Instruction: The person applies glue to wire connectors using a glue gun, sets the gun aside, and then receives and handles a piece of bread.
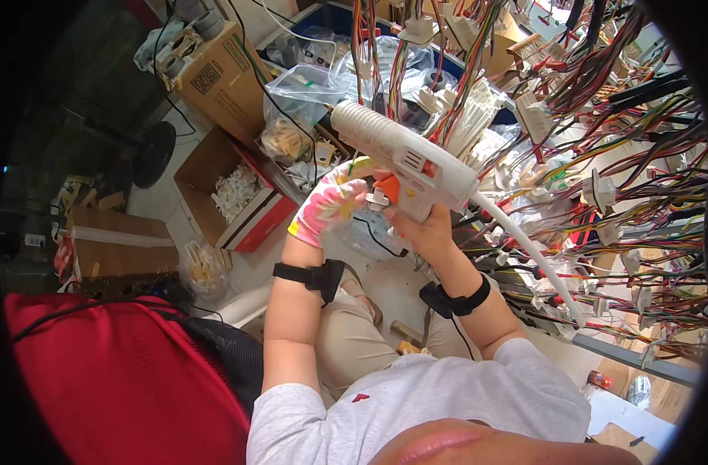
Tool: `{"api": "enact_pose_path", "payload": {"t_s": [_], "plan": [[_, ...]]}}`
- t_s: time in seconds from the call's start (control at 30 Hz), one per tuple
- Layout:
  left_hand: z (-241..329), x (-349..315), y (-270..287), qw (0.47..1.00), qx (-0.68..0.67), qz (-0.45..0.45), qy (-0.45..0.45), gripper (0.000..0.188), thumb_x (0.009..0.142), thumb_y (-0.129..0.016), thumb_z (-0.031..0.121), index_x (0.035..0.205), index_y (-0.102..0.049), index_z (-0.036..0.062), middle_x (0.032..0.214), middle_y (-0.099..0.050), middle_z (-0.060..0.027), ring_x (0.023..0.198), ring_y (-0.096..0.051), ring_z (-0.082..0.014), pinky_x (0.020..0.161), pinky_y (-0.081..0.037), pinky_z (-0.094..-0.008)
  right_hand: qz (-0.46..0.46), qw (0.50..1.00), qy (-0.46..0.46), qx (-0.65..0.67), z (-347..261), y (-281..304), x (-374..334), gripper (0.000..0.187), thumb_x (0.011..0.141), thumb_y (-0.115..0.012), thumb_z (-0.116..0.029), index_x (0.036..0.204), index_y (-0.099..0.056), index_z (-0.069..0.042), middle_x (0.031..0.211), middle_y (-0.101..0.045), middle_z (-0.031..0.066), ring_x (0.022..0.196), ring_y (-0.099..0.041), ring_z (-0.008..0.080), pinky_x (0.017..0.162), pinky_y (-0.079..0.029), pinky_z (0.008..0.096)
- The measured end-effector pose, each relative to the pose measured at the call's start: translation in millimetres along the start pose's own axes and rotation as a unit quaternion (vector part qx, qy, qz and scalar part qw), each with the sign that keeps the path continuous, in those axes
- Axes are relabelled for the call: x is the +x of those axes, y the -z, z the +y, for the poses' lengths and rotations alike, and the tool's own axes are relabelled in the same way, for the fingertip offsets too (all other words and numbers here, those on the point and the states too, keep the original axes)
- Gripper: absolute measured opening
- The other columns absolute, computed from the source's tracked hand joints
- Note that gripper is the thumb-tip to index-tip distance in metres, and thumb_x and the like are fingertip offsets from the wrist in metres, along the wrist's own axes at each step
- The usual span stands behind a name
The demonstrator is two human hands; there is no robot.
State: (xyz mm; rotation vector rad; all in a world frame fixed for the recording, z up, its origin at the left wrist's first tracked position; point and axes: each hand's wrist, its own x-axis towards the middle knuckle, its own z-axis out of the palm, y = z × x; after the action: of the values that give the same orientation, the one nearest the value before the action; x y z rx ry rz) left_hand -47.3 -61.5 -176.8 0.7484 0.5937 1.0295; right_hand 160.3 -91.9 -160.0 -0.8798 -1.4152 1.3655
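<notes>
My right hand [425, 232] is wrapped round the grip of a white hot glue gun [400, 155] with an orange trigger [388, 186]. Its nozzle points up and to the left. A long white glue stick [528, 252] sticks out of the gun's rear and curves down to the right. In a pink, white and yellow flowered glove, my left hand [331, 203] is closed just left of the trigger. A small white plastic connector [377, 200] is at its bare fingertips. The gun hides part of the left fingers.
Bundles of coloured wires [602, 70] with white connectors hang close on the right, above a grey metal rail [640, 360]. An open cardboard box [203, 182] of white parts stands at left. Clear plastic bags [300, 93] lie beyond the gun. Red fabric [129, 380] fills the lower left.
</notes>
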Motion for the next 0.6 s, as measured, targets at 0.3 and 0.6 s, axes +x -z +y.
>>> {"api": "enact_pose_path", "payload": {"t_s": [0.3,0.6], "plan": [[-10.3,15.4,-11.7,0.894,0.183,0.37,-0.175,0.043,0.092,-0.06,0.016,0.131,-0.052,-0.001,0.124,-0.059,-0.01,0.109,-0.057,-0.0174,0.093,-0.046,-0.0279,-0.003,0.995,0.095,0.04,-4.7,-6.3,-1.7,0.058,0.084,-0.067,0.001,0.137,-0.043,-0.001,0.131,-0.057,0.0178,0.121,-0.055,0.0258,0.102,-0.045,0.0395],[21.3,-34.6,-73.5,0.994,-0.089,0.053,0.021,0.046,0.087,-0.061,0.009,0.131,-0.053,-0.0039,0.097,-0.06,-0.0045,0.084,-0.059,-0.0152,0.071,-0.047,-0.0286,-0.071,0.983,0.133,0.107,-27.7,-5.6,7.6,0.067,0.087,-0.061,0.008,0.145,-0.031,-0.004,0.138,-0.05,0.0156,0.129,-0.049,0.0265,0.106,-0.044,0.0417]]}}
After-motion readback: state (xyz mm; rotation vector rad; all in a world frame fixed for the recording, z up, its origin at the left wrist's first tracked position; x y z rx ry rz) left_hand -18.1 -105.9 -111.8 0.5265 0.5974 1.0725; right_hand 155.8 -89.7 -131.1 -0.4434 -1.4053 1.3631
